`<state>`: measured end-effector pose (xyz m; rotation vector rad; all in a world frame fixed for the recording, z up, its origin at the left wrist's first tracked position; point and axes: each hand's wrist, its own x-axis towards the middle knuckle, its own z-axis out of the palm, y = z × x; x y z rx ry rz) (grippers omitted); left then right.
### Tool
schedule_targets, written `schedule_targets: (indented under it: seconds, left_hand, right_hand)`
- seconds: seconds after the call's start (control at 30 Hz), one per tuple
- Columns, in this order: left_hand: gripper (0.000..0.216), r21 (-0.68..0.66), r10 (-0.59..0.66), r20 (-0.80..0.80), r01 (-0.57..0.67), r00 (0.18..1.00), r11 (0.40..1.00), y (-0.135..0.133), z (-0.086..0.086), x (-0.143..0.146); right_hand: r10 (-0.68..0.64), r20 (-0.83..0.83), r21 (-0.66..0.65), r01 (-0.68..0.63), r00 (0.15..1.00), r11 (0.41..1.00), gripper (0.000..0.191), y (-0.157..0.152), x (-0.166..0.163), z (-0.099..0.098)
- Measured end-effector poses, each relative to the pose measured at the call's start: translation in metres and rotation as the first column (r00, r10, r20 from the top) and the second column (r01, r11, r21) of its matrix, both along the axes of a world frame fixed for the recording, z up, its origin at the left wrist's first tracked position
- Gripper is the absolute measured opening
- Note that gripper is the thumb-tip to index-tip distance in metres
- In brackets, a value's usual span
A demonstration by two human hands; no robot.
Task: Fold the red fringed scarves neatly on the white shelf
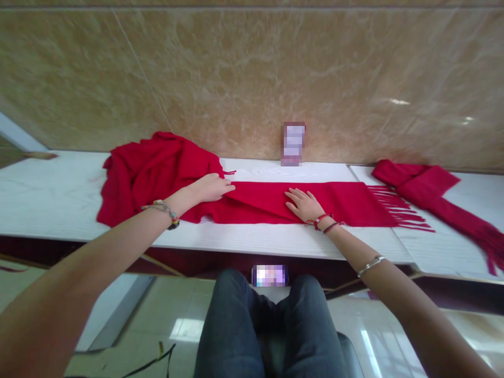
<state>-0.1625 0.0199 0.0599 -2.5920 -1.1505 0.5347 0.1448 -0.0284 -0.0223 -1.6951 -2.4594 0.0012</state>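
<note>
A red scarf lies along the white table, its right part laid out in a long folded strip with a fringe at the end. Toward the left the cloth rises into a loose, crumpled heap. My left hand has its fingers closed on the scarf's upper edge, where the heap meets the strip; the fingertips are partly hidden. Flat on the middle of the strip rests my right hand, fingers stretched out and slightly spread. A diagonal crease runs through the cloth between the two hands.
Another red scarf, folded over itself, lies at the right of the white table. A phone-like object, blurred out, leans against the marbled wall. A lit phone is by my knees, below the table's front edge.
</note>
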Motion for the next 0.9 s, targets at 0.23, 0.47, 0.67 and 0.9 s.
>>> schedule_targets:
  seconds: [0.23, 0.47, 0.67, 0.9]
  left_hand:
    - [0.038, 0.063, -0.108, -0.083, 0.113, 0.991, 0.992, -0.021, 0.006, -0.005]
    - [0.040, 0.142, 0.050, -0.167, -0.026, 0.985, 0.989, -0.037, 0.023, -0.056]
    - [0.037, 0.348, 0.086, -0.137, -0.033, 0.987, 0.937, -0.045, 0.021, -0.078]
    - [0.034, 0.162, 0.150, -0.272, -0.108, 0.951, 0.981, -0.067, 0.007, -0.051]
  right_hand:
    - [-0.027, -0.081, -0.022, 0.025, 0.996, 0.999, 0.047, -0.001, 0.003, 0.004]
    - [-0.032, -0.102, -0.016, 0.031, 0.994, 0.999, 0.046, 0.000, 0.003, 0.003]
    - [-0.034, -0.123, -0.009, 0.033, 0.992, 0.999, 0.046, -0.001, 0.004, 0.003]
    - [-0.028, -0.129, -0.014, 0.027, 0.991, 1.000, 0.047, -0.002, 0.004, 0.004]
